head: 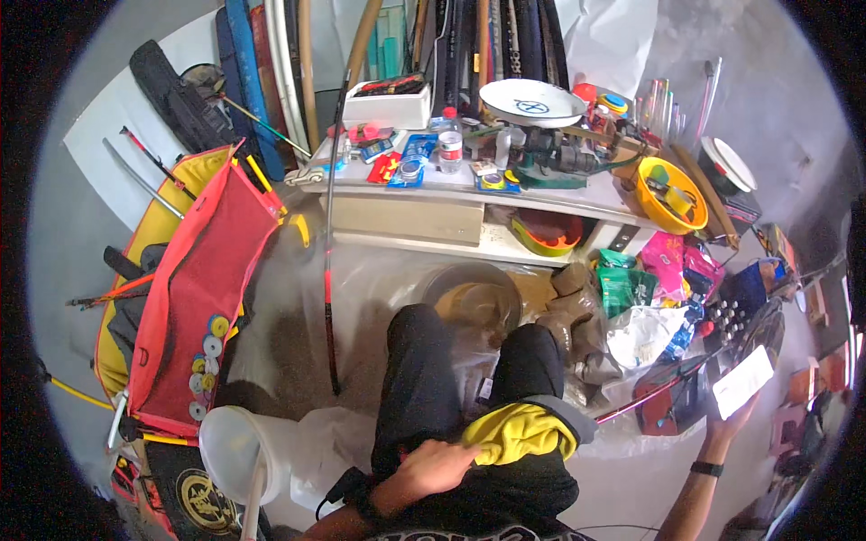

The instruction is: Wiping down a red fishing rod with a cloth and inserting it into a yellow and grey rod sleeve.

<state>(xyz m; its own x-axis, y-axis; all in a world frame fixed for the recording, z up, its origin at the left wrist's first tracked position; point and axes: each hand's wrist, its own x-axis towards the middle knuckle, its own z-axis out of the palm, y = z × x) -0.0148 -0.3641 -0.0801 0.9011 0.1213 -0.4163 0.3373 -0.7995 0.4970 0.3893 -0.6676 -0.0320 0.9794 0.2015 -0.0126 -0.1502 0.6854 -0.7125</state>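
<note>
A crumpled yellow cloth piece with a grey border (517, 434) lies over my right thigh. My left hand (436, 466) rests on my lap with its fingertips closed at the left edge of the yellow cloth. Out to the right, my right hand (734, 419) grips a bright white rectangular object (743, 383), tilted; glare hides whether it is a phone or a card. A dark band (707, 468) circles my right wrist. A thin red rod (643, 400) runs from beside the cloth up to the right.
Ahead stands a white low cabinet (399, 220) with a dial-less-looking pan scale (533, 101), a bottle (450, 145) and a yellow basin (670, 196). At left are a red-and-yellow bag (203, 297), a white bucket (233, 460) and an upright black rod (329, 270). Packets (626, 291) crowd the right.
</note>
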